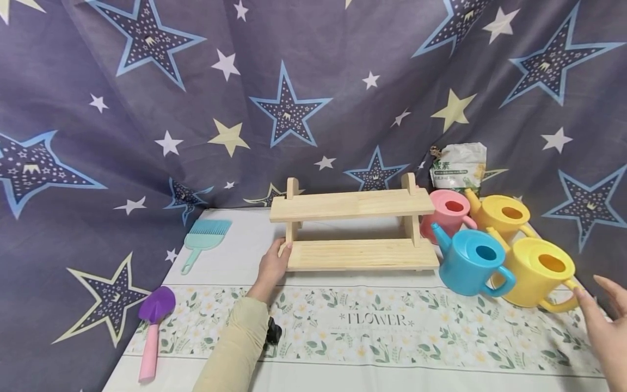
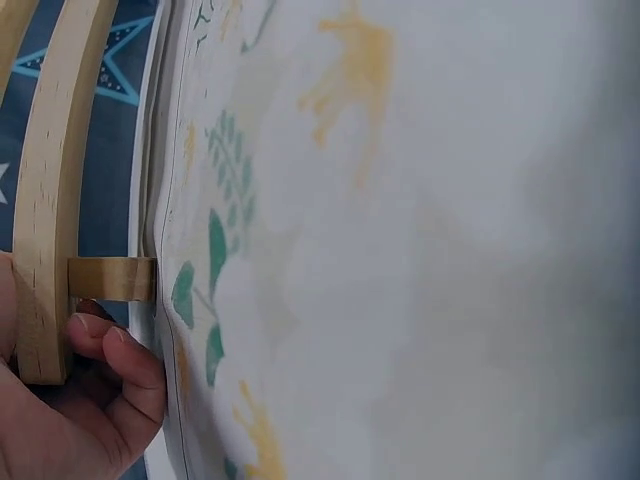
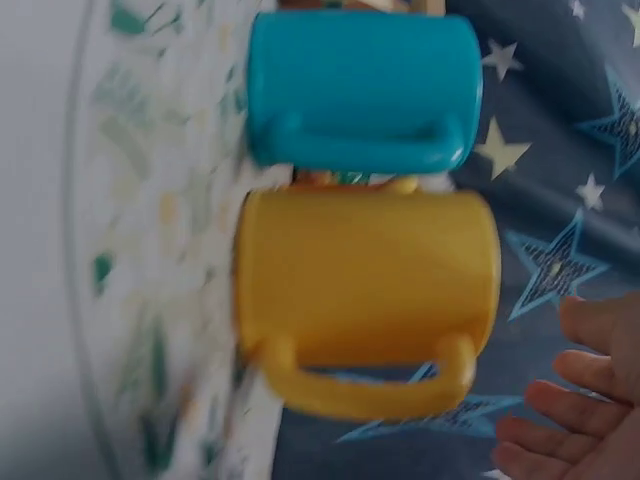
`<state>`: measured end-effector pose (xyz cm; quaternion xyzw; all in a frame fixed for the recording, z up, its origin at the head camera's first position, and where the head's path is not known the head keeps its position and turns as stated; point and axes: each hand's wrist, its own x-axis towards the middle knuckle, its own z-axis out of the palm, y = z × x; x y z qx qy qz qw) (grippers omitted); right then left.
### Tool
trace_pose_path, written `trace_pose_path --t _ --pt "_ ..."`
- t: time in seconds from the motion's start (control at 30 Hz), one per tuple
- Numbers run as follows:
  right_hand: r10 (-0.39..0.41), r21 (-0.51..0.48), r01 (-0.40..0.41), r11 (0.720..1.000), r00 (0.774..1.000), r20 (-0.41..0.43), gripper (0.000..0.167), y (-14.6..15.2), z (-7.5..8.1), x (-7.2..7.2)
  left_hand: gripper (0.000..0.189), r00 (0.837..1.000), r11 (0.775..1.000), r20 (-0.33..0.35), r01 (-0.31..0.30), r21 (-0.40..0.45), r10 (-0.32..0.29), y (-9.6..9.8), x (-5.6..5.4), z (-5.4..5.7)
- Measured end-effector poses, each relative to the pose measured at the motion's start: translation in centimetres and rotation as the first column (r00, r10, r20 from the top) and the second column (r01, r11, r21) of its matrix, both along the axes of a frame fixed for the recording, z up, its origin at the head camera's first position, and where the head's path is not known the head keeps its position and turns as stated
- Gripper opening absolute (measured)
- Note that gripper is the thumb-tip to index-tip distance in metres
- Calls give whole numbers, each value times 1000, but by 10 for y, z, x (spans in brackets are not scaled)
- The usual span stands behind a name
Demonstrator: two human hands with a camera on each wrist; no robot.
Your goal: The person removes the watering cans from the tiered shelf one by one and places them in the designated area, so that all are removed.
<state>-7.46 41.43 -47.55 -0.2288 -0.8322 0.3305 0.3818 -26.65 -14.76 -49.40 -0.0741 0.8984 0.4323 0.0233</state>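
A two-tier wooden shelf point(image 1: 360, 255) stands toward the back of the table. At the left end of its lower board, my left hand point(image 1: 274, 265) grips the wood, with the fingers curled beneath the board point(image 2: 45, 200) in the left wrist view. My right hand point(image 1: 604, 321) is at the far right with its fingers spread, holding nothing. Nearest to it is the front yellow watering can point(image 1: 534, 272), whose handle point(image 3: 370, 395) shows in the right wrist view. Next to that can stands a blue watering can point(image 1: 467, 267). Behind are a pink watering can point(image 1: 447, 209) and another yellow watering can point(image 1: 495, 212).
A white bag point(image 1: 460, 166) stands at the back right against the starry curtain point(image 1: 343, 71). On the left lie a teal brush with dustpan point(image 1: 203, 239) and a purple trowel with a pink handle point(image 1: 155, 321). A flower-printed cloth point(image 1: 377, 348) covers the table.
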Motion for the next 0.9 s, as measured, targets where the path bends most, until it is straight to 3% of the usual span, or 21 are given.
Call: trace_pose_path --t 0.13,0.23,0.43,0.57,0.67,0.9 --pt "53 55 -54 997 999 3 36 -46 47 8 51 1000 999 -22 2 -48 -3 -2 1 1" --pt "71 136 -71 988 997 6 33 -65 62 8 51 999 997 -42 9 -76 -12 -3 2 3" --pt "108 258 -104 961 994 1 28 -87 69 -2 49 993 985 -101 41 -169 -59 -3 3 7" --pt "187 217 -182 959 982 -2 28 -101 71 -10 50 980 957 -158 73 -280 -121 -3 6 8" --pt "285 192 -277 941 958 -12 27 -112 72 -16 53 972 939 -177 86 -333 -152 -1 11 10" --pt "464 202 -462 864 885 39 30 -136 74 -29 60 965 921 -202 81 -380 -168 3 26 20"
